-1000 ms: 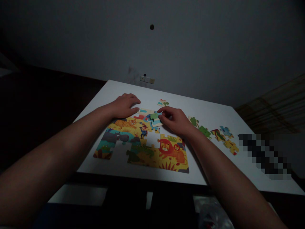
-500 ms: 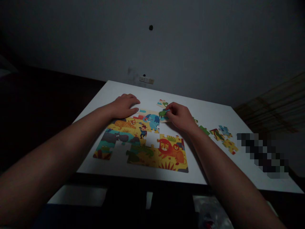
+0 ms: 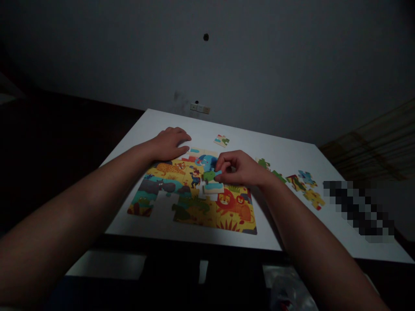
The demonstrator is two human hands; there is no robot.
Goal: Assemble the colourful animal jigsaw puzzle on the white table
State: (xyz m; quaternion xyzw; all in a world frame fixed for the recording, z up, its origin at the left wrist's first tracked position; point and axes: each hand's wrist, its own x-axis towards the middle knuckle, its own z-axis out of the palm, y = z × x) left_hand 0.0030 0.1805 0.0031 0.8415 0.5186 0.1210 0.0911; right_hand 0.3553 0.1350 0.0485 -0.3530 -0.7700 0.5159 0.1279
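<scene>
1. Across it comes: the puzzle piece (image 3: 210, 177) has shifted from beyond the elephant's right side to the gap near the puzzle's middle, closer to the person.
2. Right hand (image 3: 238, 168) has it pinched between thumb and fingers, partly covering that gap; whether it touches down, I cannot tell.
3. Underneath, the puzzle (image 3: 196, 207) shows a lion, a crocodile and a hippo, with another gap along its near edge.
4. Left hand (image 3: 171, 144) lies on the tabletop (image 3: 275, 151) at the far-left corner, thumb apart from fingers, well away from its partner.
5. Farther out, one loose piece (image 3: 221, 140) sits beyond the puzzle, and more loose pieces (image 3: 314, 199) lie right.
</scene>
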